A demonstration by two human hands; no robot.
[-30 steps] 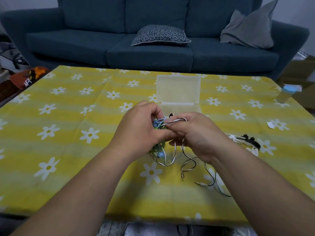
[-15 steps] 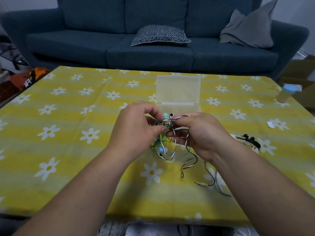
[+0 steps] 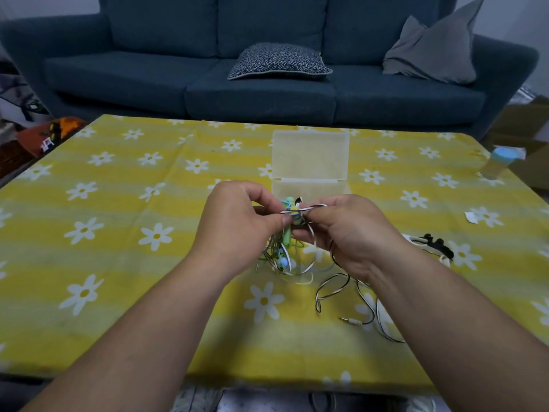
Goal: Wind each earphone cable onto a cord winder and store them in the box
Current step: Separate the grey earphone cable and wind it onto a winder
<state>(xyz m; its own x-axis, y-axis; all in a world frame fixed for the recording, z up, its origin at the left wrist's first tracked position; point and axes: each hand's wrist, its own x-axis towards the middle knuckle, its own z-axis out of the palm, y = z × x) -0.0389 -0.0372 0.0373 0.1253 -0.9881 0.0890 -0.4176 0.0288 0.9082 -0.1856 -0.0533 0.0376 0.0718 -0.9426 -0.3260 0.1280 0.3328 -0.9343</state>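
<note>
The jack plug of a black-and-white flat cable lies nearest the person on the daisy tablecloth, at about five o'clock from the hands. The cable loops up from it toward the right hand.

Just beyond, the left hand and the right hand meet above the cloth. Each has curled fingers pinching the same tangle of earphone cables, in which green, blue and black-and-white strands are knotted together. A green piece hangs below the fingertips; it cannot be told whether it is a cord winder or part of an earphone. The lower loops sag onto the cloth.

The step in hand looks like separating the cables, ahead of any winding. The next move probably calls for finding one free end and easing that strand out without tightening the knot, the left hand steadying the bundle.

At three o'clock from the hands, well apart, lies a black-and-white object, too small to identify. At twelve o'clock, just behind the fingers, the clear box stands open with its lid laid back. Its contents are mostly hidden by the hands.

Farther off, at two o'clock, a blue-capped bottle stands near the table's edge, and behind it all is a blue sofa. No brand, label or writing is legible anywhere.
</note>
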